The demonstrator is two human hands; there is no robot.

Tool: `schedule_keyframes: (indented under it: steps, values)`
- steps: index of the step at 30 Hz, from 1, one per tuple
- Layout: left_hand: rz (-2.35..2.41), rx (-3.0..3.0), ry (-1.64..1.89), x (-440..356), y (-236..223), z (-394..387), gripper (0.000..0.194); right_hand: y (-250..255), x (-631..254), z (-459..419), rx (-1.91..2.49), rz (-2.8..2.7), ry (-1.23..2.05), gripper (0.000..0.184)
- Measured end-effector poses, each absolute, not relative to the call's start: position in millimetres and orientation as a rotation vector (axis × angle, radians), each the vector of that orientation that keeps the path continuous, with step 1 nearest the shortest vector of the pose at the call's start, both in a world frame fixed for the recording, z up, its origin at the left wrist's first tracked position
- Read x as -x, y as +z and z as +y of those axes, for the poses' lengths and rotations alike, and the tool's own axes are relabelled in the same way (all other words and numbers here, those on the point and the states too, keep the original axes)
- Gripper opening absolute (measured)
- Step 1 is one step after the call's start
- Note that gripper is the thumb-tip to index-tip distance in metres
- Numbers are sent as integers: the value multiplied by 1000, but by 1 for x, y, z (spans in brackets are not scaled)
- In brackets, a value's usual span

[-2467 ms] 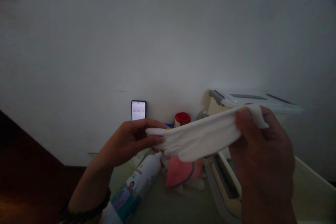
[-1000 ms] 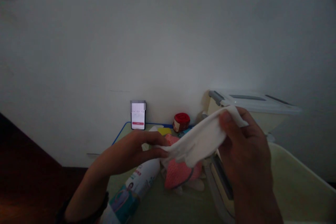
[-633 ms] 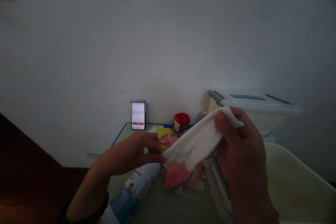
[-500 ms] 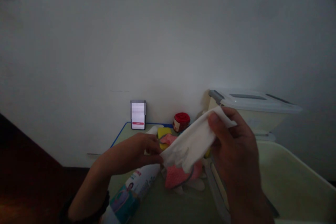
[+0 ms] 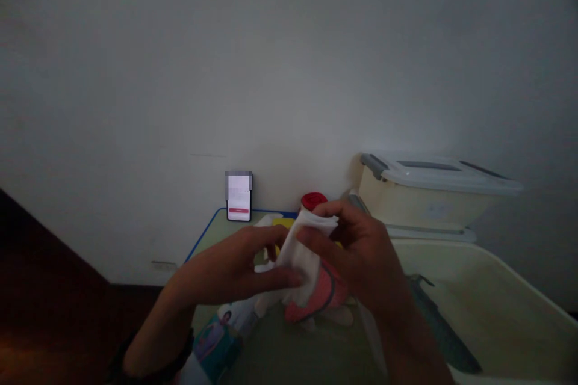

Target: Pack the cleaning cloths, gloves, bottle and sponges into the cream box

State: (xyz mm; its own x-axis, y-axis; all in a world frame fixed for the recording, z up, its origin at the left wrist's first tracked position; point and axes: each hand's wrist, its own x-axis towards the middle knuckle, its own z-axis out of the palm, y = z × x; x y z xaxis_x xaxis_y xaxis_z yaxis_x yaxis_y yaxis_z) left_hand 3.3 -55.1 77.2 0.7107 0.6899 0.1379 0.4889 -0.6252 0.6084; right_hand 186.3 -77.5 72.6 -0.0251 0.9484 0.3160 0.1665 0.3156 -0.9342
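Observation:
A white cloth glove [image 5: 303, 260] hangs above the table, gathered upright between my hands. My right hand [image 5: 361, 246] pinches its cuff at the top, thumb on the near face. Lower down, my left hand [image 5: 239, 271] grips the glove's left side, its thumb pressed on the front and its fingers partly hidden behind. Below the glove lies a pink cloth [image 5: 334, 292] with a grey edge, on top of pale glove-like pieces. Under my left wrist is a white and teal bottle [image 5: 219, 340] on its side. Something yellow [image 5: 283, 223] shows behind the hands.
A phone [image 5: 239, 198] leans on the wall at the table's [image 5: 293, 355] back edge. Right of it stands a red roll [image 5: 313, 199]. At right, an open cream bin [image 5: 506, 264] holds a dark green item [image 5: 445, 328]; a lidded box [image 5: 419, 204] stands behind.
My right hand has moved left, toward my left hand. The glove, stretched out before, is now bunched and more upright. The open bin and its green item show more.

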Motion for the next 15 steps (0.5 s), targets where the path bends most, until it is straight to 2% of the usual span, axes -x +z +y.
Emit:
schedule_keyframes:
  steps: [15]
  values:
    - [826,-2264,754,-1,72,-53,16,77,-194,-80,1081,-1610,728,13]
